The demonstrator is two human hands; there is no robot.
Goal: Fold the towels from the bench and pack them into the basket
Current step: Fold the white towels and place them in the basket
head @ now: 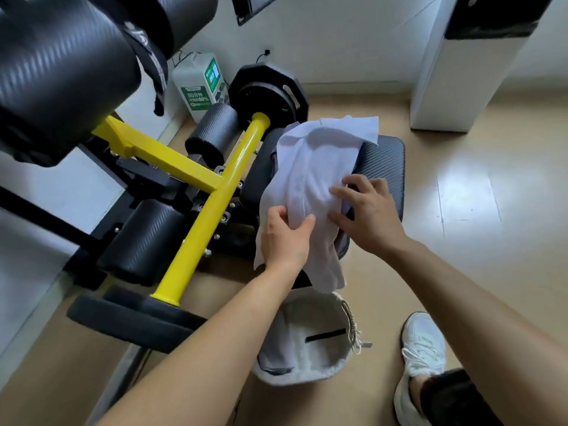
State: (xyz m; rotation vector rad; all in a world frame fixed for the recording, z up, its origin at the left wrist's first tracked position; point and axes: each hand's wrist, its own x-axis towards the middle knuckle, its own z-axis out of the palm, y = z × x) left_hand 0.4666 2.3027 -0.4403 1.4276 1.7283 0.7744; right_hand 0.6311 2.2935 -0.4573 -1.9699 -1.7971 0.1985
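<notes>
A pale lilac towel (319,167) lies crumpled over the black padded bench (384,167), its near end hanging off the front edge. My left hand (284,238) pinches a fold of the towel between thumb and fingers. My right hand (365,210) rests on the towel's right side with its fingers curled into the cloth. Below the bench on the floor stands a white round basket (344,361) with a grey folded towel (276,348) inside at its left wall.
A yellow steel frame (215,204) with black foam rollers and weight plates (267,93) stands left of the bench. A white charger box (199,84) sits by the wall. A white pillar (461,72) rises at the back right. My white shoe (421,358) is right of the basket.
</notes>
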